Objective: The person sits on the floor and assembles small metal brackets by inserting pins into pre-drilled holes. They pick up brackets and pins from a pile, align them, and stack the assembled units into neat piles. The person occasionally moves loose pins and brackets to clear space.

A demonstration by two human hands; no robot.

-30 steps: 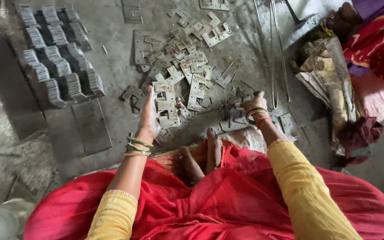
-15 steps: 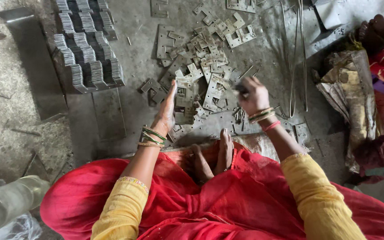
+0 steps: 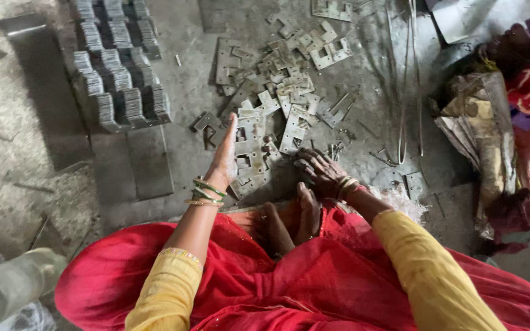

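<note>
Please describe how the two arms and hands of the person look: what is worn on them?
Both arms wear yellow sleeves with a patterned hem that end before the elbow; the forearms are bare. The left hand has thin green and gold bangles stacked at the wrist. The right hand has a few bangles, gold and reddish. No gloves on either hand. Rings cannot be told.

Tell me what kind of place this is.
Probably a small metal-stamping workshop, worked on the floor. Flat stamped metal plates lie scattered on the concrete floor, finished ones stand in neat stacked rows, and the left hand steadies a pile while the right hand picks.
</note>
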